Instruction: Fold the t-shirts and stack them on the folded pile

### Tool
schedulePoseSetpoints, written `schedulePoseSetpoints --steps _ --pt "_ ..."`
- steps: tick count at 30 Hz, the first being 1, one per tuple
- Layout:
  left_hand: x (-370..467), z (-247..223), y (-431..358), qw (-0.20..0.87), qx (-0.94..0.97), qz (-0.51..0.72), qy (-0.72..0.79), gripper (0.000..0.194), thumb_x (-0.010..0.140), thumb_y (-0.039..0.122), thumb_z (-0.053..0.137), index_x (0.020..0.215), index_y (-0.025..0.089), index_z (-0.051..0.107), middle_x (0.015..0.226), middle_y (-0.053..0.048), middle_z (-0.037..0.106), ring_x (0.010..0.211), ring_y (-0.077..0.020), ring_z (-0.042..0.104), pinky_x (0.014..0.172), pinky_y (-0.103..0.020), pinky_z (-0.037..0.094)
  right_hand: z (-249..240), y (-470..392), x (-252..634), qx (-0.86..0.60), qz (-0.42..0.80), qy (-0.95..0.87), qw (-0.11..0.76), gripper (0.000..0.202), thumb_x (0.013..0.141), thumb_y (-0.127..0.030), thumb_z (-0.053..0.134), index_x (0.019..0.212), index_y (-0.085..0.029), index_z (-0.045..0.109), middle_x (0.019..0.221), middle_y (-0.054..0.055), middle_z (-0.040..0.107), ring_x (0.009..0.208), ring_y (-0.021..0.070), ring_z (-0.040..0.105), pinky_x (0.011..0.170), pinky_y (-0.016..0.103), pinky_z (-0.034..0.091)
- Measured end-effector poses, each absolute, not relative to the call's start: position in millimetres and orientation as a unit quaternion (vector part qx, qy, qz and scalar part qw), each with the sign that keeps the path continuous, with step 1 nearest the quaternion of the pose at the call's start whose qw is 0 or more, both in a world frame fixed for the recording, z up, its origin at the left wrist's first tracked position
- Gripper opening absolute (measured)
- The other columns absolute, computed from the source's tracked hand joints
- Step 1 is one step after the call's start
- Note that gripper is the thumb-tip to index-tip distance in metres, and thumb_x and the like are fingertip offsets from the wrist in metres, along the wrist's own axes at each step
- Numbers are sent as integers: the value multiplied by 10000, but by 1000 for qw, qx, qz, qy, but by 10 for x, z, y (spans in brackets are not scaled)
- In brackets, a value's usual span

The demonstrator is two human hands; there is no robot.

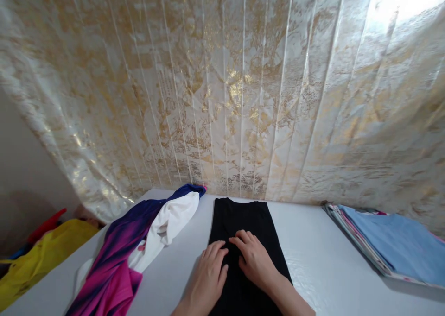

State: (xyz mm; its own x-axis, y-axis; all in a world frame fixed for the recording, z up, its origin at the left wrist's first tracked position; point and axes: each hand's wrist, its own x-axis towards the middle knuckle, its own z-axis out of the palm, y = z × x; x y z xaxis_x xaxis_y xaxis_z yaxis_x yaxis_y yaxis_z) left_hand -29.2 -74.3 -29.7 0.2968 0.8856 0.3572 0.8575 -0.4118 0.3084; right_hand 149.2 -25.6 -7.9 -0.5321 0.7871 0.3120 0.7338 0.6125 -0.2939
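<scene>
Left hand [210,268], right hand [256,258], both on one black garment [246,218]

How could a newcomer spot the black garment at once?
Below the gold-patterned curtain is a white table. Near its middle, the left hand and right hand touch the black garment, laid flat. It is plain black, unlike the purple-and-pink garment to its left and the blue-topped stack to its right.

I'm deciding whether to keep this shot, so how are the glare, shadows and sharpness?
Head view: the upper right burns out to white; the curtain glints; the white table shows a glare patch right of the black garment, whose folds sink into darkness; a soft shadow lies beside the left hand; the yellow cloth looks slightly soft.
</scene>
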Motion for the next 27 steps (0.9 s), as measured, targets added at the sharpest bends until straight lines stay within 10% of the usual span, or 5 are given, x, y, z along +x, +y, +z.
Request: schedulePoseSetpoints --steps 9,27 --pt "-330 -265 -758 -2 828 225 514 373 874 131 484 1229 233 530 1369 -78 505 1260 -258 472 990 -471 468 -249 -98 1491 -476 107 -834 258 241 834 -78 495 949 -250 618 952 22 578 841 160 595 724 243 471" --pt "-338 -452 -954 -231 901 206 302 274 990 239 382 1115 143 606 1206 -50 649 1072 -189 591 786 -270 517 -234 -94 1494 -491 140 -809 290 174 802 -90 505 871 -228 586 868 8 587 819 160 592 728 246 444"
